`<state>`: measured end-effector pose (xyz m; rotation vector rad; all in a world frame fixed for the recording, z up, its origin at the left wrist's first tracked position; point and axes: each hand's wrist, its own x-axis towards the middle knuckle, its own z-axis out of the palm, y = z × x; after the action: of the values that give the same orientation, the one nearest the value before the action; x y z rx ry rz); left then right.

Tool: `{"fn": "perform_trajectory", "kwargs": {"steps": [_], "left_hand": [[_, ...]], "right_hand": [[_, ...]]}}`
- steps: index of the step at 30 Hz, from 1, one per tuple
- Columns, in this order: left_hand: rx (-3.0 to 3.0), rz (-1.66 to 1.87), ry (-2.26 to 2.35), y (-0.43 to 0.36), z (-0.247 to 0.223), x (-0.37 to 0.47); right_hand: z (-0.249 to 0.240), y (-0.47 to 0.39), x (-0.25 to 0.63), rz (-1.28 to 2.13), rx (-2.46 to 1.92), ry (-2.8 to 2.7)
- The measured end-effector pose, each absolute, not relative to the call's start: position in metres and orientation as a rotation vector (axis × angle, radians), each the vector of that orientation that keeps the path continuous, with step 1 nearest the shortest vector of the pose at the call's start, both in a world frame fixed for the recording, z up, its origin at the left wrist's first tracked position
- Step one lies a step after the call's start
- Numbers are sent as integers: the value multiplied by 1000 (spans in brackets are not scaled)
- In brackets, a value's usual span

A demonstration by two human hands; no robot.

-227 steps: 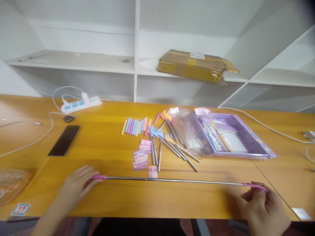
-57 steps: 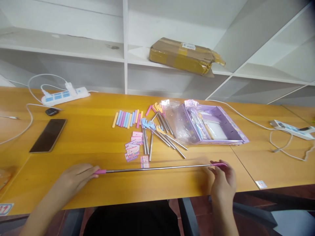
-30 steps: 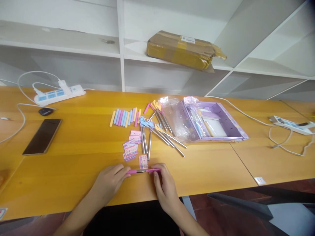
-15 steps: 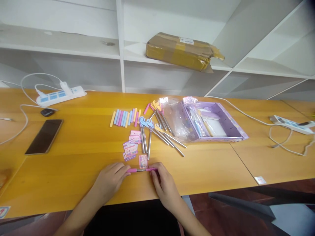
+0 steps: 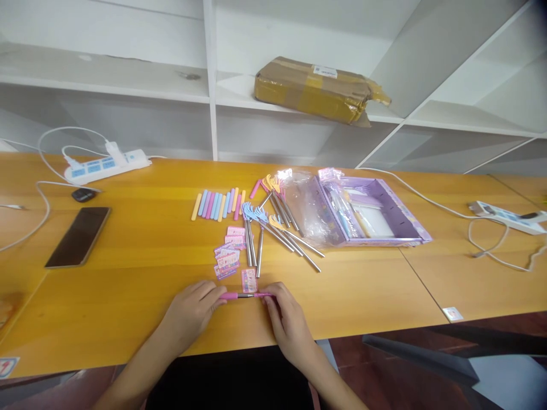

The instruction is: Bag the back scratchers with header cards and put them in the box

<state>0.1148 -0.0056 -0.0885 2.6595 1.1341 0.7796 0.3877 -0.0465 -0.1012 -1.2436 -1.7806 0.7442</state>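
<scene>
Taking the purple tray (image 5: pixel 380 242) as the landmark, the pink scratcher (image 5: pixel 245 295) is to its left and nearer the person, held level between both hands above or on the desk (image 5: pixel 363 302); whether it touches the wood I cannot tell. The left hand (image 5: pixel 192 313) is closed around its pink handle, while the right hand (image 5: pixel 290 324) pinches the pink head at the other end, with a short steel shaft showing between them. Left of the tray, clear plastic wrap (image 5: pixel 307 213) lies against its side, then come steel rods with claw heads (image 5: pixel 277 228) in blue, yellow and pink, partly overlapping. Farther left of the tray are a row of pastel sleeves (image 5: pixel 217 206) and, nearer the person, a scatter of pink and purple cards (image 5: pixel 228 259), with a single card (image 5: pixel 249 280) just beyond the scratcher. Well to the left of the tray lie a dark phone (image 5: pixel 79 236) and a white power strip (image 5: pixel 106 167). Behind the tray and above it, a taped cardboard parcel (image 5: pixel 316 88) rests on a white shelf (image 5: pixel 465 118)
</scene>
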Motion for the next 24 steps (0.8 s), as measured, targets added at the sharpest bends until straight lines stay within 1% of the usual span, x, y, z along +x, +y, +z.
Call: {"fn": "perform_trajectory", "kwargs": {"steps": [9,12,14,17,20,22,24], "left_hand": [[2867,767,1117,-2,-84,113],[2865,702,1211,1,-85,93],[2875,665,1287,4,-84,61],[2893,606,1385,9,-78,-4],[2900,628,1528,8,-70,-58],[2900,660,1494,5,-68,-74],[2877,681,1466,1,-68,-75]], "right_hand": [[-97,-41,400,627,-1175,-1842],[-94,-34,421,575,-1212,-1802],[-94,-29,449,552,-1283,-1741],[-96,-25,516,546,-1449,-1616],[-101,-31,589,374,-1569,-1417],[-104,-37,625,315,-1580,-1405],[-106,-44,642,262,-1591,-1419]]}}
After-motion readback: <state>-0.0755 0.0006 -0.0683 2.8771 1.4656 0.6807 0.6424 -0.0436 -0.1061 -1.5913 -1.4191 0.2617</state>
